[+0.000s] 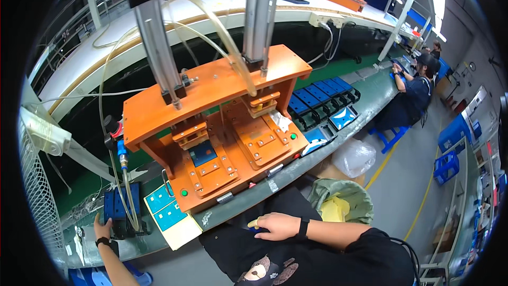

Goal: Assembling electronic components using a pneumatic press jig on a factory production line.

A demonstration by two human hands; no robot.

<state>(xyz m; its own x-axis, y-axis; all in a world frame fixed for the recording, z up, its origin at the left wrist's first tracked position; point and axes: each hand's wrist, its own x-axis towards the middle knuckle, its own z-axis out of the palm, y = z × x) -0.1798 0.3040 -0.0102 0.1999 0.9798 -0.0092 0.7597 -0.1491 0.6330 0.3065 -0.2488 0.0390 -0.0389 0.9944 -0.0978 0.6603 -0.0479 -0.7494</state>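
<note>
At the lower left, my left hand (101,229) is beside a stack of blue-topped black plastic parts (117,204). Its thumb and a finger are apart at the stack's near left edge, and I see nothing held between them. My right hand (278,226) rests over my dark clothing, its fingers curled with yellow covers on the tips. A bit of blue shows under those fingertips, too small to name. Ahead stands an orange twin-station press (217,90). A dark blue plate (202,153) lies in its left station, and a crumpled white cloth (280,122) lies by its right one.
Blue-faced sheets on yellow paper (182,237) lie left of the press. Rows of blue-and-black parts (323,95) line the bench to its right. A green-lined bin (317,196) and a clear plastic bag (354,158) are at the right. A co-worker (415,90) sits farther along.
</note>
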